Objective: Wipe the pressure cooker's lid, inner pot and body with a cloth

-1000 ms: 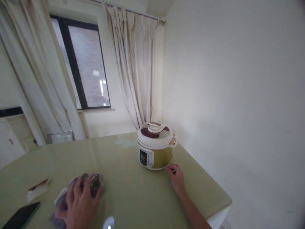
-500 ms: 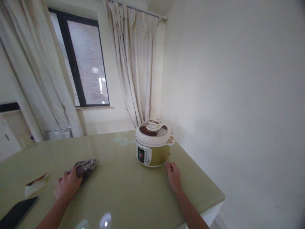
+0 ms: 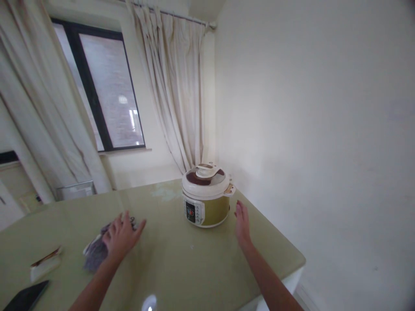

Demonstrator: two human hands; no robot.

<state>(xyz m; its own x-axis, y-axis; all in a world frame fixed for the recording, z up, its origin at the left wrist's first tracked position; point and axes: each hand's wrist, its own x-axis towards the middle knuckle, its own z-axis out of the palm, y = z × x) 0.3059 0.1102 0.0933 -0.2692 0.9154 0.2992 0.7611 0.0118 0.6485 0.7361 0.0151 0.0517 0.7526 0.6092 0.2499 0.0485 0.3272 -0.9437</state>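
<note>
A white and olive-green electric pressure cooker (image 3: 214,207) stands upright on the table, its lid on and its control panel turned toward the front left. My right hand (image 3: 242,222) is just to the right of the cooker, fingers stretched out and holding nothing; whether it touches the cooker I cannot tell. Over a crumpled grey patterned cloth (image 3: 95,255) is my left hand (image 3: 122,237), fingers spread and thumb pointing right. It partly hides the cloth and does not grip it.
The pale green table (image 3: 181,276) has its right edge along a white wall (image 3: 308,129). A dark phone-like slab (image 3: 26,298) and a small whitish packet (image 3: 45,263) lie at the left. Behind are curtains (image 3: 175,86) and a window (image 3: 108,86).
My left hand has let go of the cloth, opened and moved right, leaving the cloth on the table. My right hand has opened and shifted slightly up beside the cooker. The view has turned slightly.
</note>
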